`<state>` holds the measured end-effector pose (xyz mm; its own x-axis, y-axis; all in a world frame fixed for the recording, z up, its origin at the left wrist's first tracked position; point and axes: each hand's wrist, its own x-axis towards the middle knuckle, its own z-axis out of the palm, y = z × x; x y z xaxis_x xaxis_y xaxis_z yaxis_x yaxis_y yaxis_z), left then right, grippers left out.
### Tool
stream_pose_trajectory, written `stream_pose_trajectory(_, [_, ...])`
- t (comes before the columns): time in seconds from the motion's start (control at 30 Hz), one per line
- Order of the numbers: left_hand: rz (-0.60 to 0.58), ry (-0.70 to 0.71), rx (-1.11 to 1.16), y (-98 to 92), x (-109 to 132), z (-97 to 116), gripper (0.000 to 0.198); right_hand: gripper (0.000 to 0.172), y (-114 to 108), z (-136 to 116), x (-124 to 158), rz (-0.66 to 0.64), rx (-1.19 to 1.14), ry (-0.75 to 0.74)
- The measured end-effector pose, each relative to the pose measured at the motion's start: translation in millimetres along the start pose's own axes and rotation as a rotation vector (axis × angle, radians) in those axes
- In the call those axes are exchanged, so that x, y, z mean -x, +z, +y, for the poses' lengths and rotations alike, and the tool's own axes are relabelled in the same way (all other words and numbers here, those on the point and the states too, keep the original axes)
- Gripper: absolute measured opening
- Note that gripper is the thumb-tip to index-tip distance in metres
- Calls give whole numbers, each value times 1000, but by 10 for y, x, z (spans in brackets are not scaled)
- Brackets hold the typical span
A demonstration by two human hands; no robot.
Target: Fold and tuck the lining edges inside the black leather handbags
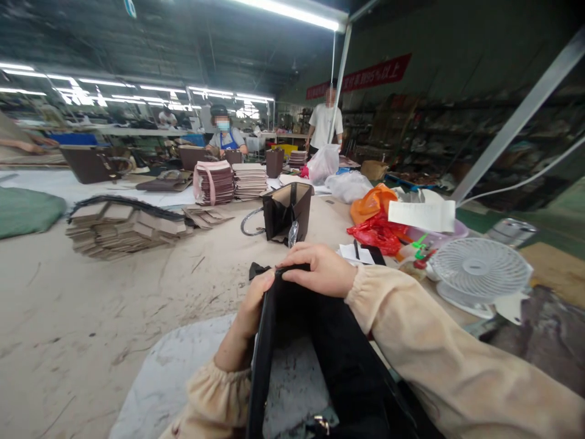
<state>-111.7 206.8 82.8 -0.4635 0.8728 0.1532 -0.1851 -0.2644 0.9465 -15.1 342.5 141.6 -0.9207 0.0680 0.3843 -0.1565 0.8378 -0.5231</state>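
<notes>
A black bag body [336, 347] stands before me, its top open toward me and its front edge cut off by the frame. My left hand [251, 305] grips its far left corner, thumb on the rim and the other fingers hidden behind the wall. Just beside that thumb, my right hand [320, 268] pinches the same far rim with bent fingers. A small metal fitting [321, 422] shows at the near end of the bag. Farther off, a dark brown handbag [289, 210] stands upright with its top open and a ring-shaped handle at its left.
Layered board pieces [128, 228] lie at the left, and stacked panels [214, 183] stand farther back. To the right are a white fan [479, 268], a red plastic bag [379, 231] and a metal post [521, 116]. Co-workers stand beyond the table [114, 305].
</notes>
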Motion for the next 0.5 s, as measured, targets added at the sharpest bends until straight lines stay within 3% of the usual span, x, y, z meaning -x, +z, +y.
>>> stream_pose_trajectory(0.2, [51,-14,-29,-39,-16,-72,40,13,-36,-54,-29,4,76,-13])
stream_pose_trajectory(0.5, [10,23,-24,-9,-1,-12,39,14,-12,-27,-26,6,71,-50])
